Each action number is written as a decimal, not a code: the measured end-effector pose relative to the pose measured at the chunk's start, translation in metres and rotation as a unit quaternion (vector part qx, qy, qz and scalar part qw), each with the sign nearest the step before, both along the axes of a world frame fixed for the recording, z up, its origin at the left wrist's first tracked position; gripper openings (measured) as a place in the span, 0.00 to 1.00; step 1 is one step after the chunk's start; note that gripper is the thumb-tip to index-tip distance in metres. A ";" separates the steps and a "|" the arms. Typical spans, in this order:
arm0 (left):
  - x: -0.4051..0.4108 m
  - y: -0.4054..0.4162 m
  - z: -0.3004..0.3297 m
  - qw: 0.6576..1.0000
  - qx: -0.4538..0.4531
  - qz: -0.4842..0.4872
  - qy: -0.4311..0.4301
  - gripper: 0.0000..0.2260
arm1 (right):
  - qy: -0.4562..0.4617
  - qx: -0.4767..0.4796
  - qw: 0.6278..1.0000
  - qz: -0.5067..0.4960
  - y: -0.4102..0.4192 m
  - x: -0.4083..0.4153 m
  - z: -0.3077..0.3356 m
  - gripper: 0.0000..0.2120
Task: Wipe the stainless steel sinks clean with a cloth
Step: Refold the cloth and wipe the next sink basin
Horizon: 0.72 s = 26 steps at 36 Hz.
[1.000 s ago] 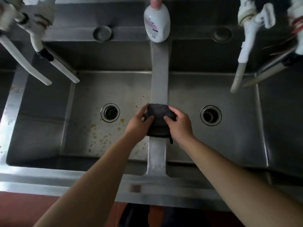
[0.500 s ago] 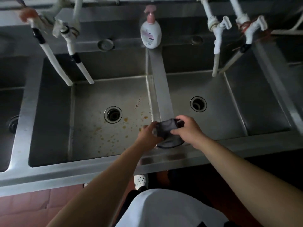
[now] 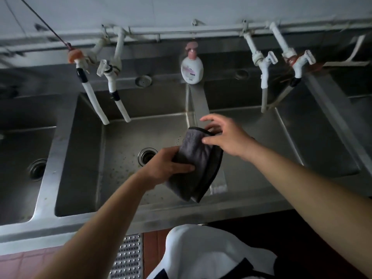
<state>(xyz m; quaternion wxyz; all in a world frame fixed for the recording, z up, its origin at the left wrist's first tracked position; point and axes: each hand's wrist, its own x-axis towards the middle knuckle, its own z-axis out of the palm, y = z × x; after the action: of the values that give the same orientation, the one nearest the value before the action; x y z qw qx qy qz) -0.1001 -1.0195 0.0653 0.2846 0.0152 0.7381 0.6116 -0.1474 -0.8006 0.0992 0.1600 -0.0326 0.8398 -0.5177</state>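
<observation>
head view: left hand point(image 3: 168, 167) grips the grey cloth point(image 3: 198, 166) at its left edge, thumb lying across the top face, fingers curled under. cloth is folded over, dark trim along the right and top edges, lifted off the steel, lower end hanging down over the front part of the divider point(image 3: 199, 103) between the two middle basins. right hand point(image 3: 225, 138) is at the cloth's upper right corner: fingers spread and mostly straight, fingertips point(image 3: 205, 140) on or just at the fabric. it looks released, not clamped; can't tell if a finger is hooked under the corner.

centre-left sink point(image 3: 120, 150): floor speckled with small brown spots, round drain point(image 3: 147, 155) just left of the left hand. centre-right sink point(image 3: 281, 141) partly hidden behind the right forearm. far-left sink point(image 3: 22, 158) with its own drain point(image 3: 37, 169).

soap bottle point(image 3: 191, 67), white with pink pump, stands on the back ledge at the far end of the divider. two white taps point(image 3: 112, 85) hang over the centre-left basin, two more white taps point(image 3: 265, 73) over the centre-right one. round plug point(image 3: 143, 80) on the back ledge between taps and bottle.

bottom of frame: white garment point(image 3: 211, 250) of the person, perforated metal floor grate point(image 3: 128, 256), reddish floor tiles point(image 3: 22, 264).
</observation>
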 end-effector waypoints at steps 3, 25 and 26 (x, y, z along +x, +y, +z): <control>0.001 -0.001 -0.017 0.994 0.002 0.079 -0.070 0.18 | -0.025 0.059 0.995 -0.078 0.003 -0.014 -0.039 0.22; -0.156 -0.041 -0.237 0.836 0.137 0.460 -0.266 0.23 | 0.071 0.434 0.897 0.050 -0.037 -0.173 -0.180 0.35; -0.177 -0.040 -0.241 0.831 0.178 0.462 -0.252 0.22 | 0.076 0.441 0.893 0.057 -0.038 -0.178 -0.185 0.35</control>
<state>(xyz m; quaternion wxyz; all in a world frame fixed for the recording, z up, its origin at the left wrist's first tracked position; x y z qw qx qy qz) -0.2772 -1.0600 -0.1755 0.1376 -0.4317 0.4398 0.7754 -0.3257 -0.8391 -0.0854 0.1231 -0.0455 0.9881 -0.0803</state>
